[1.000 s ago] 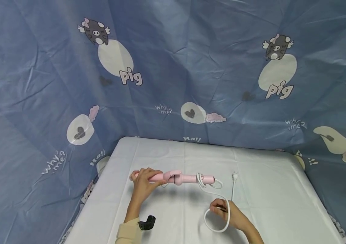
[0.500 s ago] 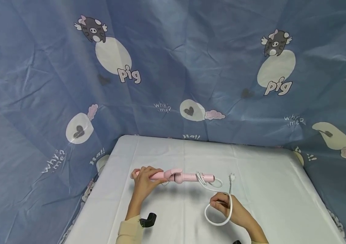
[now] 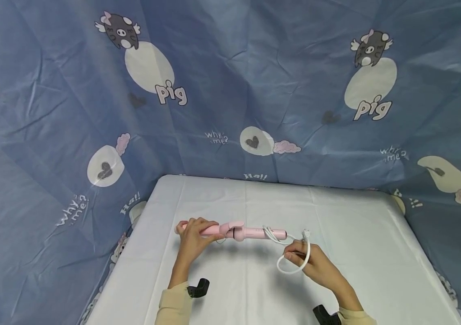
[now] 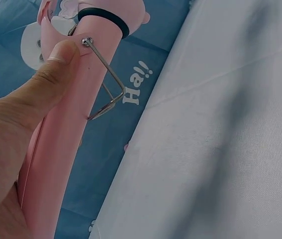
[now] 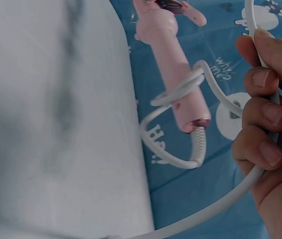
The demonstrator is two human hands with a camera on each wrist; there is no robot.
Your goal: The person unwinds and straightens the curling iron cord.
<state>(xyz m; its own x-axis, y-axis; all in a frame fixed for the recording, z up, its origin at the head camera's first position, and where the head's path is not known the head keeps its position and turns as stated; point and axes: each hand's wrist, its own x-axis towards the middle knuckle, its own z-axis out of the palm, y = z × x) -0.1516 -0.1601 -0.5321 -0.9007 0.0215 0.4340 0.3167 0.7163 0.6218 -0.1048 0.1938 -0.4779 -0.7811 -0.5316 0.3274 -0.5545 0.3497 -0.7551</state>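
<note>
Left hand (image 3: 191, 239) clamped on the pink curling iron (image 3: 239, 233), raised above the table (image 3: 246, 284), right hand (image 3: 318, 265) curled round its cord (image 5: 214, 205); I'd hold the iron steady and work the loops gently, sparing the cord's base.

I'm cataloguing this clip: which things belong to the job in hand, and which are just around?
In the job:
pink curling iron, gripped by the left hand
white cord, held by the right hand and wound round the iron's handle
plug

Just around:
white-covered table
blue printed backdrop
black wrist devices
</note>
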